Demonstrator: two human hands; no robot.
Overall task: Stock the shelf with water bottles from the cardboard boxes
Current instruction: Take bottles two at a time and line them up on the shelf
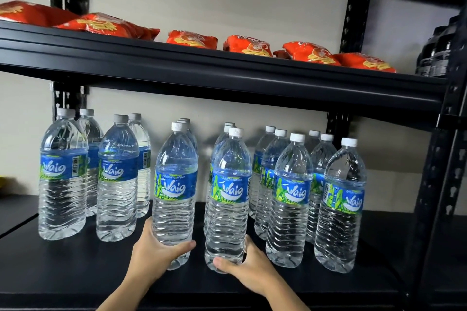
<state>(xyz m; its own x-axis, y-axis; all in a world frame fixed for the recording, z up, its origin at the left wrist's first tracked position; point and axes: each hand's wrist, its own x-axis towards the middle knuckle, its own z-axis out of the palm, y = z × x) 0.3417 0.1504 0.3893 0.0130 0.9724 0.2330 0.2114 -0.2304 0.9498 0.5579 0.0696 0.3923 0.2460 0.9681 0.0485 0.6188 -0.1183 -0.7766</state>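
Several clear water bottles with blue and green labels stand in rows on the black lower shelf. My left hand grips the base of one bottle at the front middle. My right hand grips the base of the bottle beside it. Both bottles are upright at the shelf's front, in line with bottles behind them. More bottles stand to the left and to the right. No cardboard box is in view.
The upper shelf holds several red snack bags. A black upright post frames the right side, with dark bottles beyond it. Bare shelf surface lies at the front left.
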